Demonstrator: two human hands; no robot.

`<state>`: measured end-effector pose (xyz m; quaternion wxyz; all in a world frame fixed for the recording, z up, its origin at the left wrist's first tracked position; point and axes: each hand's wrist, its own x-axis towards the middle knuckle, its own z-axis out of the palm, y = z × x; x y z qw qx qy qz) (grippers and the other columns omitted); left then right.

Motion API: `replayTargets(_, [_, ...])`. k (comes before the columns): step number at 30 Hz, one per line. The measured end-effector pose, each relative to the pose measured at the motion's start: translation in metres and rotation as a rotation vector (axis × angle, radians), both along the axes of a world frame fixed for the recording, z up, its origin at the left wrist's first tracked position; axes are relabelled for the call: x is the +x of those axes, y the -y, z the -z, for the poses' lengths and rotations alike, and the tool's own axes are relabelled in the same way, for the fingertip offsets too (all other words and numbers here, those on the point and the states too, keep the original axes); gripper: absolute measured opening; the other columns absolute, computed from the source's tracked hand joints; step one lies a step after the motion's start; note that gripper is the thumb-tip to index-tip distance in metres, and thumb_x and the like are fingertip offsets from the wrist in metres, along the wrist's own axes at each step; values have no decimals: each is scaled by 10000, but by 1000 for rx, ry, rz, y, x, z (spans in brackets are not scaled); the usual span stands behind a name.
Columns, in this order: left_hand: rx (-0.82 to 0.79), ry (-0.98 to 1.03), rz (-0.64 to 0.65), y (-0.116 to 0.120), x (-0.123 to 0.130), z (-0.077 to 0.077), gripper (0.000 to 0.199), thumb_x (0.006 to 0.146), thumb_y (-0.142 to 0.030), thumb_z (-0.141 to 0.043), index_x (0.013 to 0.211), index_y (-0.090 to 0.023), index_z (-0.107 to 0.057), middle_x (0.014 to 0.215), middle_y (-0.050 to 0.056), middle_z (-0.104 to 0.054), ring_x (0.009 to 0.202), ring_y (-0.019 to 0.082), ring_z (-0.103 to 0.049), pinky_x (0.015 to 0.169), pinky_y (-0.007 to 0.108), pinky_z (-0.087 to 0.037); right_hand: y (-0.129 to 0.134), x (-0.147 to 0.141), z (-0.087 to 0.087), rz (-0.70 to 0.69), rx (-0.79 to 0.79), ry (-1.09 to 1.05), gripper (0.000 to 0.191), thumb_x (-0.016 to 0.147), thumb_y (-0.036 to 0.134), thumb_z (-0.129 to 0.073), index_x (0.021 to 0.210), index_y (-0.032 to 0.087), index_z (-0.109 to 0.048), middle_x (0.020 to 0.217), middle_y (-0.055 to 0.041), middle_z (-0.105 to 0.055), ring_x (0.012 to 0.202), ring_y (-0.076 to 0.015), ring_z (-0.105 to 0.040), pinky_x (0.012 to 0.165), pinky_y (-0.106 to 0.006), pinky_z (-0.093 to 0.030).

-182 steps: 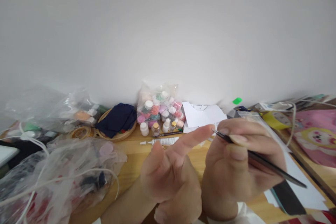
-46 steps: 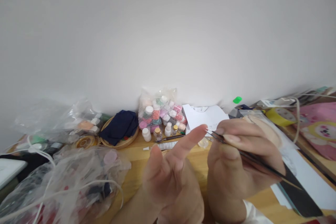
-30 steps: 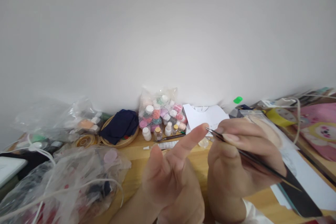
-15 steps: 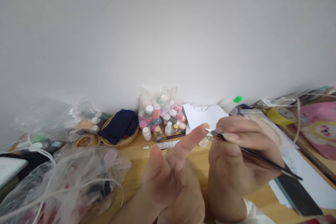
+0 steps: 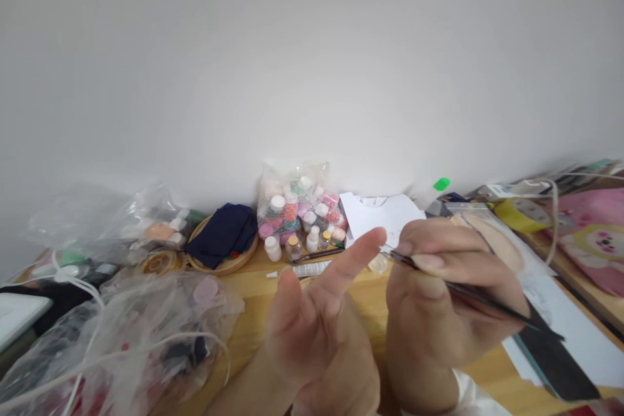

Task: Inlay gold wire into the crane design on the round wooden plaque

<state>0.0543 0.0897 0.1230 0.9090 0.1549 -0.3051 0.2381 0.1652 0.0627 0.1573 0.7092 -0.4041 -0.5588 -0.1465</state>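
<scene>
Above the pale wooden surface (image 5: 256,318), your right hand (image 5: 439,309) pinches slim, dark metal tweezers (image 5: 487,301), probably light, springy and best held mid-shaft, their tips beside the raised index finger of your left hand (image 5: 314,335), spread from its thumb.

Head view, close in: we're peering forward and down from the near side of the wooden table (image 5: 251,318)!

Glossy metal tweezers (image 5: 480,298), matt cloth (image 5: 223,235), smooth wooden table (image 5: 253,305).
</scene>
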Motion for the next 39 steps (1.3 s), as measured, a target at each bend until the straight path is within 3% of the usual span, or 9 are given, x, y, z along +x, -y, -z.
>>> replayTargets(7, [3, -55, 10, 1, -2, 1, 738, 925, -745, -262, 1463, -269, -430, 390, -112, -393, 235, 81, -226, 320, 175, -295, -7, 0, 1, 34, 73, -5, 76, 882, 194, -661, 925, 241, -702, 746, 11, -656, 708, -144, -636, 604, -328, -538])
replayTargets(15, [-56, -81, -41, 1, -4, 11, 674, 951, -671, -351, 1454, -231, -442, 573, -51, -628, 280, 60, -255, 332, 145, -309, -8, 0, 2, 44, 85, 10, 71, 881, 194, -661, 921, 233, -705, 744, 11, -663, 693, -143, -645, 608, -323, -548])
replayTargets(18, [-34, -43, -69, 1, -2, 11, 742, 944, -703, -311, 1484, -200, -395, 482, -76, -524, 260, 71, -323, 325, 152, -356, -4, 0, 1, 32, 33, -1, 75, 882, 183, -656, 916, 231, -703, 760, 6, -671, 690, -146, -649, 594, -322, -548])
replayTargets(22, [47, -15, -56, 0, 0, 3, 652, 1006, -600, -229, 1487, -191, -391, 424, -98, -415, 238, 74, -321, 300, 144, -332, -5, -1, 2, 55, 48, -9, 77, 884, 188, -657, 920, 239, -703, 747, 8, -667, 699, -151, -648, 586, -325, -546])
replayTargets(32, [71, 9, -25, -5, 2, 4, 672, 980, -625, -334, 1491, -192, -389, 450, -90, -451, 266, 82, -364, 322, 155, -360, -12, -1, 5, 56, 112, -31, 74, 892, 199, -649, 932, 226, -705, 736, 7, -653, 668, -142, -636, 577, -316, -539])
replayTargets(37, [23, 14, -19, -3, 3, 0, 633, 1011, -577, -275, 1484, -174, -398, 422, -107, -370, 250, 68, -247, 308, 142, -277, -7, 0, 3, 51, 87, -31, 61, 888, 189, -657, 919, 220, -699, 758, 8, -656, 704, -139, -644, 603, -314, -550])
replayTargets(39, [22, 28, -9, -3, 4, -1, 635, 1021, -561, -237, 1491, -161, -383, 430, -104, -367, 256, 72, -271, 313, 143, -280, -3, 0, 2, 44, 40, -28, 64, 886, 190, -661, 924, 226, -697, 778, 8, -662, 731, -144, -652, 624, -321, -558])
